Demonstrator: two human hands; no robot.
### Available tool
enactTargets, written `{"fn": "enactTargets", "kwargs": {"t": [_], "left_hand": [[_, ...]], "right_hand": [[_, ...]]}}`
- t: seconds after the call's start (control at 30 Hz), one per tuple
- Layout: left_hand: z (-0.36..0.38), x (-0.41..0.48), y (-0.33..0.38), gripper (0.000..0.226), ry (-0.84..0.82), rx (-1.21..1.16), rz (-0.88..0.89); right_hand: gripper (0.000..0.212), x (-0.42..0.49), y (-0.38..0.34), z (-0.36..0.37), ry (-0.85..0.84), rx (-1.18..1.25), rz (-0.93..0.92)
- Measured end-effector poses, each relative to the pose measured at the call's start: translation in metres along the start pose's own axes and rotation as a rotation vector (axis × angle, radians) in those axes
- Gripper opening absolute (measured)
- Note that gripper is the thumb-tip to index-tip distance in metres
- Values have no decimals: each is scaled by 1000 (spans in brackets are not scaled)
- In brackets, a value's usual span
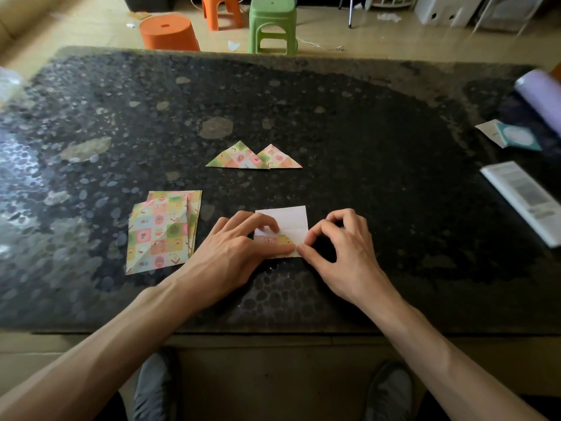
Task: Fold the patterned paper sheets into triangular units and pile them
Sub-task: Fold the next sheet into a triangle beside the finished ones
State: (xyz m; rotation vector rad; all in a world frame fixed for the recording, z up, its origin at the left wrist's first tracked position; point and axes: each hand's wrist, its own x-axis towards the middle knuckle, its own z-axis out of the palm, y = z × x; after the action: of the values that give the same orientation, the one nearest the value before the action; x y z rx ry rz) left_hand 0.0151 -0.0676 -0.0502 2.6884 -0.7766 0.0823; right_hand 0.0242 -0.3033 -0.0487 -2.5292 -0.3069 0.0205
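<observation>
- Table (364,132): dark speckled stone-look top, glossy, reflecting light.
- Stack of sheets (158,232): thin printed paper, matt.
- Sheet (288,218) I am folding: paper, plain white matt back.
- Green stool (271,16): smooth moulded plastic.

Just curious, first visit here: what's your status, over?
Left hand presses sheet flat; right hand pinches its corner. Two triangles done, stack waiting. Nothing blocking.

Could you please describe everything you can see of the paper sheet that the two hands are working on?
The sheet lies flat on the dark table, white side up, with a crease across its middle. Its near edge is folded up, showing a strip of pastel checked pattern. The left hand presses that strip; the right hand pinches its right corner.
</observation>
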Motion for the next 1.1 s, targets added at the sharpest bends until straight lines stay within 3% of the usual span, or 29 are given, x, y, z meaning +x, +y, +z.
{"fn": "enactTargets", "kwargs": {"t": [0.17,0.33,0.67,0.9,1.1], "left_hand": [[-1,-2,3,40,-5,-44,-52],[7,4,18,26,147,-206,-233],[16,9,30,10,281,-257,-400],[17,12,30,21,248,-248,-423],[15,11,29,13,227,-245,-416]], "right_hand": [[18,0,0,1,3,-3,7],[19,2,0,2,9,-3,5],[18,1,0,3,27,1,-6],[18,1,1,2,21,-16,-2],[12,4,2,-13,-79,32,10]]}}
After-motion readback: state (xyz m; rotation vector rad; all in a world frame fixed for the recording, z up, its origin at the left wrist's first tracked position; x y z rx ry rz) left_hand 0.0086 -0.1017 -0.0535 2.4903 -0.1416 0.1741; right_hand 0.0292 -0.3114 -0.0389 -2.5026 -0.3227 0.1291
